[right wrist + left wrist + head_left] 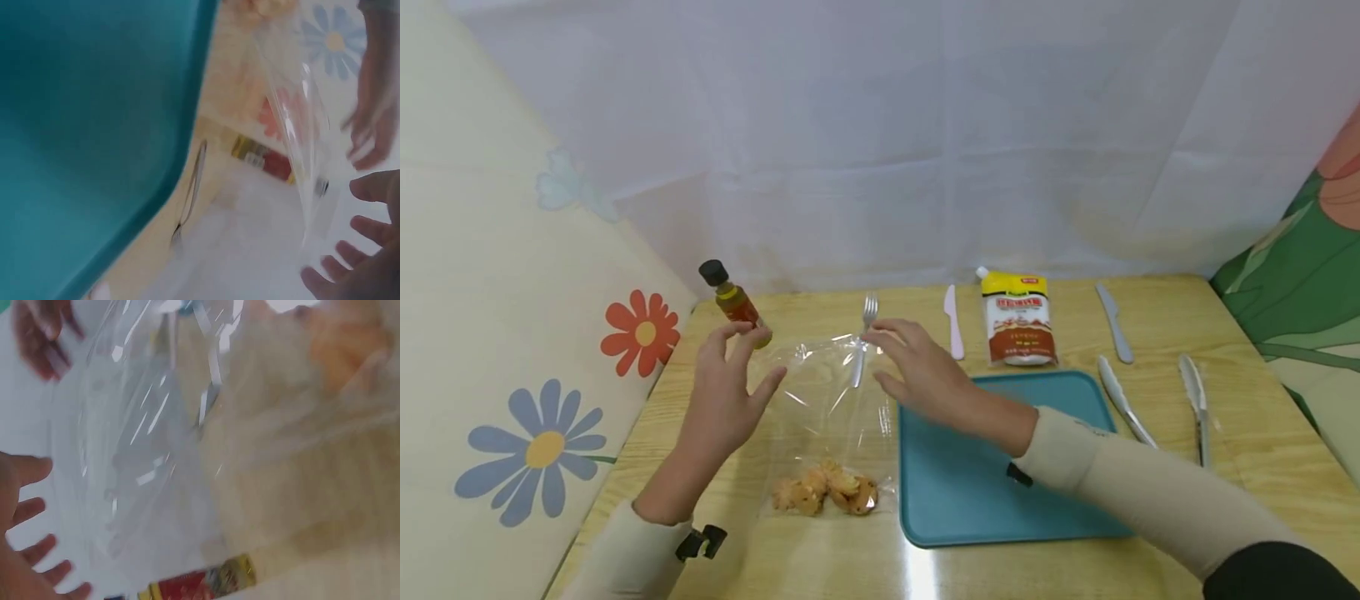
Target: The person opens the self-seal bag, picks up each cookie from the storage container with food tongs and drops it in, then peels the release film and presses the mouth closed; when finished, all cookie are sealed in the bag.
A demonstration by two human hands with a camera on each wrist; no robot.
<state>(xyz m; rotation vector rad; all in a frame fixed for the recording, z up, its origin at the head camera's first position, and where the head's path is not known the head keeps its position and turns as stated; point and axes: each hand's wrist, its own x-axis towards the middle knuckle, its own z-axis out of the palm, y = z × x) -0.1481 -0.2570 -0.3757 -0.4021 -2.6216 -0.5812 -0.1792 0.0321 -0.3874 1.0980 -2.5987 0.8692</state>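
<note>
A clear plastic bag [831,408] stands up from the table between my two hands, with several cookies [827,487] at its bottom. My left hand [722,392] is to the left of the bag's top, its thumb and fingers spread and holding nothing. On the other side, my right hand [925,371] hovers by the bag's upper right corner, fingers loosely bent. In the right wrist view the right hand [369,250] appears apart from the bag [294,125]. The left wrist view likewise has the left hand [28,531] beside the bag's [144,444] upper part, fingers extended.
Right of the bag lies a teal tray [992,500], partly under the right forearm. A dark-capped bottle [737,304], a fork [865,321], a pink knife [953,321], a spouted pouch [1018,321] and a grey knife [1115,323] line the back. Metal tongs [1195,400] lie right.
</note>
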